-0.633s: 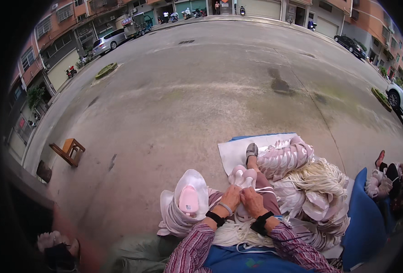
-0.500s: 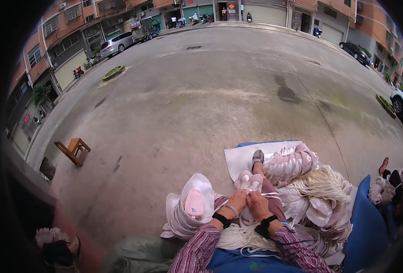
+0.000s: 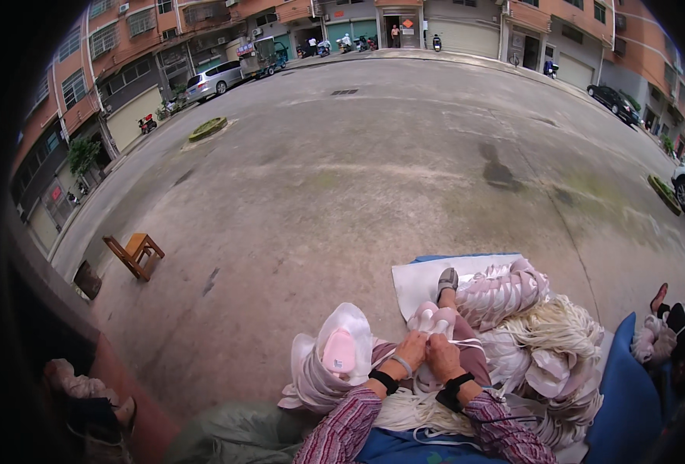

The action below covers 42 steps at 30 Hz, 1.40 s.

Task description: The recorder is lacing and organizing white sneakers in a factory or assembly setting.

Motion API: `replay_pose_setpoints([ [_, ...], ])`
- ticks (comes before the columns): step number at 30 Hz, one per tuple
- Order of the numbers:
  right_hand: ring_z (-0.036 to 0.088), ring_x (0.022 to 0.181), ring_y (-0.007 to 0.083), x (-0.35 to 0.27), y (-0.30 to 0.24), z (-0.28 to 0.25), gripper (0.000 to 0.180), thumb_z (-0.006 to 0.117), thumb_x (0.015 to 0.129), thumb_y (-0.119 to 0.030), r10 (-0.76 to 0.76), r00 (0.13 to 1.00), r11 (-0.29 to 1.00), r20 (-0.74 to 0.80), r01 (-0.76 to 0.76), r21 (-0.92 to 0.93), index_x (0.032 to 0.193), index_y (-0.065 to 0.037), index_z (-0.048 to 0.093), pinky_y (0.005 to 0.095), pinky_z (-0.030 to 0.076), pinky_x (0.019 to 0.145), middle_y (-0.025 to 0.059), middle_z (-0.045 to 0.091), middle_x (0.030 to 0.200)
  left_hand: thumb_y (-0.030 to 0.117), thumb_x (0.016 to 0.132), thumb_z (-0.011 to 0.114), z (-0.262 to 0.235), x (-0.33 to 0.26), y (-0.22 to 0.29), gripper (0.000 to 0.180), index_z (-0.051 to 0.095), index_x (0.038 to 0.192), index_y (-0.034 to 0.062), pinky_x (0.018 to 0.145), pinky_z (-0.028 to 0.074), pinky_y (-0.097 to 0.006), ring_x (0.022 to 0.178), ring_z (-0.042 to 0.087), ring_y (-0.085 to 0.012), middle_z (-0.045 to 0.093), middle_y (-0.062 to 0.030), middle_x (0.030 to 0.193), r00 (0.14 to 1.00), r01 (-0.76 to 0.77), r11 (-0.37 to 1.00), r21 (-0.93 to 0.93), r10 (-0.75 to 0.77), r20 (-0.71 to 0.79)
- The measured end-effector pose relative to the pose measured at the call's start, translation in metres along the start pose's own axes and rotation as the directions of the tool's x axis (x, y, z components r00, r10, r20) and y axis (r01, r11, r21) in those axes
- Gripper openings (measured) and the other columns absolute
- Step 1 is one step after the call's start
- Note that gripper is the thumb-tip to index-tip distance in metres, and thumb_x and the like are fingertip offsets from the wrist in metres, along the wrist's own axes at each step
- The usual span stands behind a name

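Note:
A pair of pale pink shoe uppers lies across my lap, toes pointing away from me. My left hand is closed in a pinch on the near part of the uppers. Against it, my right hand is closed too, its fingertips on a white shoelace that loops out to the right. The fingertips hide the exact grip. Under my wrists a bundle of cream laces rests on blue cloth. Left of my hands stands a stack of uppers with a pink insole-shaped piece on top.
To the right lie a long roll of nested pink uppers, a heap of cream laces and more uppers. A white sheet is spread beyond my foot. A wooden chair stands at left. Other people sit at both edges.
The whole view has shifted slightly, so everything sits a little lower and further right. My hands stay on the uppers, with the fingers drawn slightly closer together.

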State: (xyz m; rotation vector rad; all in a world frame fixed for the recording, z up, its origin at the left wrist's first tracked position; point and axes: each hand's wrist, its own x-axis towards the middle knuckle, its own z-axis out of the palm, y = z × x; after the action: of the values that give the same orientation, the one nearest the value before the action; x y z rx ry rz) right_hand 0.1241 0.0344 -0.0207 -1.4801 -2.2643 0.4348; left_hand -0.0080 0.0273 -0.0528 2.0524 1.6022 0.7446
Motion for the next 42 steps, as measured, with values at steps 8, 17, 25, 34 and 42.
replay_pose_setpoints([
  [8,0.065,0.071,0.0352,0.011,0.003,0.004,0.013,0.053,0.086,-0.017,-0.041,0.998,0.99,0.048,0.047,-0.132,0.09,-0.005,0.056,0.0451,0.052,0.062,0.0147,0.061,0.085,0.008,0.086,0.047,-0.001,0.003,0.002,0.021,0.049,0.107,0.0036,0.083,0.046,-0.047,0.098,0.055,-0.0416,0.055,-0.0218,0.103,1.0,0.03,1.0,-0.006,-0.03,-0.006],
  [17,0.065,0.075,0.0347,0.013,-0.001,0.001,0.013,0.053,0.086,-0.017,0.037,0.996,0.991,0.086,-0.025,-0.132,0.089,-0.005,0.059,0.0452,0.052,0.063,0.016,0.062,0.086,0.009,0.086,0.049,-0.013,0.003,0.015,0.02,0.049,0.107,0.0052,0.082,0.049,-0.047,0.097,0.058,-0.0415,0.059,-0.022,0.103,0.996,0.087,0.996,0.018,-0.087,0.014],
  [25,0.064,0.073,0.034,0.004,0.007,0.006,0.018,0.056,0.086,-0.022,-0.03,0.996,0.989,0.082,0.042,-0.14,0.09,-0.004,0.059,0.0436,0.052,0.061,0.0144,0.06,0.087,0.013,0.081,0.051,-0.022,0.015,0.006,0.021,0.064,0.094,0.0019,0.08,0.048,-0.047,0.09,0.06,-0.0409,0.063,-0.0245,0.093,0.994,0.054,0.996,-0.064,-0.047,0.101],
  [34,0.064,0.07,0.0296,-0.013,0.007,0.004,0.02,0.06,0.086,-0.028,-0.062,0.985,0.998,-0.158,0.057,-0.035,0.087,-0.008,0.059,0.0396,0.051,0.058,0.0103,0.057,0.082,0.019,0.08,0.054,-0.026,0.019,0.001,0.025,0.064,0.096,0.0023,0.086,0.047,-0.044,0.096,0.059,-0.039,0.064,-0.0222,0.096,0.981,0.1,0.991,-0.085,-0.084,0.175],
  [42,0.064,0.073,0.0297,-0.007,0.003,0.004,0.02,0.061,0.084,-0.028,0.05,0.994,0.999,-0.1,-0.05,0.001,0.085,-0.008,0.064,0.0408,0.052,0.062,0.0105,0.061,0.085,0.022,0.084,0.056,-0.024,0.026,-0.01,0.024,0.065,0.095,0.0021,0.081,0.048,-0.04,0.091,0.061,-0.0347,0.064,-0.0196,0.096,0.978,0.117,0.982,-0.151,-0.088,0.189],
])
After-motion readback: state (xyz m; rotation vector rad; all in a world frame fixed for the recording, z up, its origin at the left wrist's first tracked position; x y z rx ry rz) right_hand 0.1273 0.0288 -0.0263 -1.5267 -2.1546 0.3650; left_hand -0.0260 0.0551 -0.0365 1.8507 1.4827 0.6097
